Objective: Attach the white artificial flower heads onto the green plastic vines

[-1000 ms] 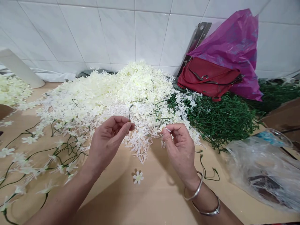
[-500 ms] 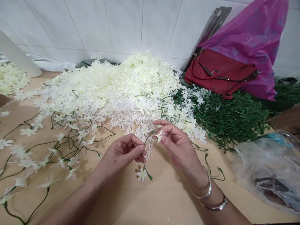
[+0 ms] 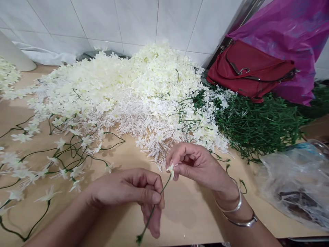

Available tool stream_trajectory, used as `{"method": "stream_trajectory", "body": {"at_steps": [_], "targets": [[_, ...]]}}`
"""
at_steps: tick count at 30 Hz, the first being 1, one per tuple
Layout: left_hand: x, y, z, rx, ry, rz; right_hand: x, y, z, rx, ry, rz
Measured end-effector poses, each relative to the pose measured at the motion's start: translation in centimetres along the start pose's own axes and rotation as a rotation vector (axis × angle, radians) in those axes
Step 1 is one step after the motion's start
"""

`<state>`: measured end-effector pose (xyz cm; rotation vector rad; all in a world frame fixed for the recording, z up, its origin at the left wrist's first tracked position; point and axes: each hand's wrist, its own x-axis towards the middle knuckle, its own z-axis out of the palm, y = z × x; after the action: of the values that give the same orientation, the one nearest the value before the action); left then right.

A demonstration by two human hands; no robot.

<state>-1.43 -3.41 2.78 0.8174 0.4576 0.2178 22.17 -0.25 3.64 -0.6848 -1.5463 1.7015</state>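
My left hand [image 3: 133,195] pinches a thin green plastic stem [image 3: 151,212] between thumb and forefinger, low over the tan table [image 3: 190,212]. My right hand [image 3: 195,164] pinches a small cream flower [image 3: 171,169] at the stem's upper tip. Just beyond my hands lies a big heap of cream artificial flowers [image 3: 128,82] mixed with white spiky plastic pieces [image 3: 144,123].
Finished green vines with flowers [image 3: 64,157] spread on the left. A pile of bare green stems [image 3: 257,127] lies to the right, with a red handbag [image 3: 249,72] and purple plastic bag [image 3: 280,37] behind it. A clear plastic bag [image 3: 295,185] sits at the right edge. White tiled wall behind.
Both hands moved down toward me. The right hand has brought the small flower onto the tip of the stem held by the left hand. The loose flower on the table is now hidden.
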Motion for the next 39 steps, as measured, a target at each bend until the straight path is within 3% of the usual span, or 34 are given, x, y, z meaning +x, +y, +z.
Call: {"method": "stream_trajectory", "body": {"at_steps": [2,4,7,9,19,27,33,39], "targets": [[0.5,-0.1,0.0,0.152,0.030,0.014,-0.1,-0.1,0.0,-0.014,-0.043,0.023],[1.3,-0.3,-0.1,0.314,0.163,0.117,0.0,0.2,0.1,-0.035,-0.023,0.044],[2.3,-0.8,-0.6,0.410,0.410,0.314,0.4,0.8,0.4,-0.090,0.147,0.026],[2.5,-1.0,-1.0,0.359,0.496,0.400,0.6,1.2,0.6,-0.126,0.264,0.002],[1.9,-0.4,-1.4,0.251,0.544,0.414,0.3,1.6,0.9,-0.233,0.258,-0.006],[2.2,-0.6,-1.1,0.150,0.551,0.396,0.4,1.6,1.5,-0.364,0.243,-0.210],[2.1,-0.8,-1.1,0.136,0.595,0.448,0.3,0.4,0.4,-0.208,0.337,-0.056],[2.2,-1.1,-1.3,0.173,0.750,0.501,0.5,0.1,-0.5,-0.175,0.194,0.094]]}}
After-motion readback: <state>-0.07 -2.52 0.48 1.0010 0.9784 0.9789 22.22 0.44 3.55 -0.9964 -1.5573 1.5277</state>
